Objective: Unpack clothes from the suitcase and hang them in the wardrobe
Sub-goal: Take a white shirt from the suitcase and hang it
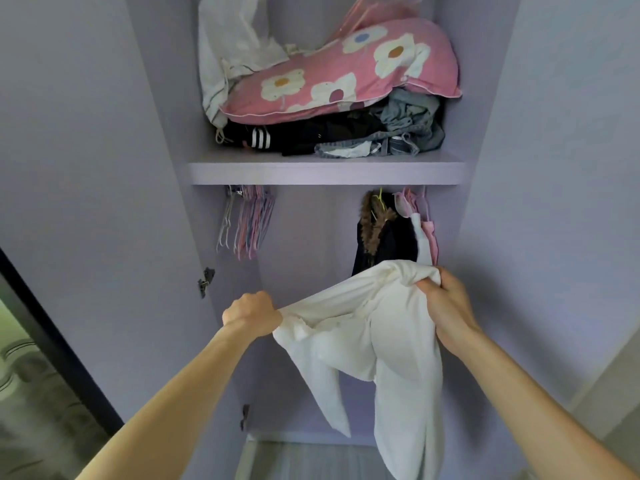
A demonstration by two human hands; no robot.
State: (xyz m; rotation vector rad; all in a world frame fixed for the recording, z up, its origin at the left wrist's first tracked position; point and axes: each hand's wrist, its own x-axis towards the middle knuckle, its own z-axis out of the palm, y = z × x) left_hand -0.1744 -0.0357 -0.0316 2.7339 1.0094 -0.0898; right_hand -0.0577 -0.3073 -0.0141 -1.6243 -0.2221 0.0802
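- The left grip (251,311) is a closed fist, clamped on one edge of a white garment (374,341).
- The right grip (446,306) is bunched tight on the garment's other upper edge, fingers curled into the cloth.
- The garment is stretched between both grips in front of the open lilac wardrobe (166,168), its sleeves dangling below.
- It is not on a hanger.
- A bunch of empty hangers (247,223) hangs at the left under the shelf (325,173).
- A dark fur-trimmed coat (384,237) hangs at the right, just behind the garment.
- On the shelf, a pink flowered pillow (346,71) lies on crumpled denim (408,133) and dark clothes.
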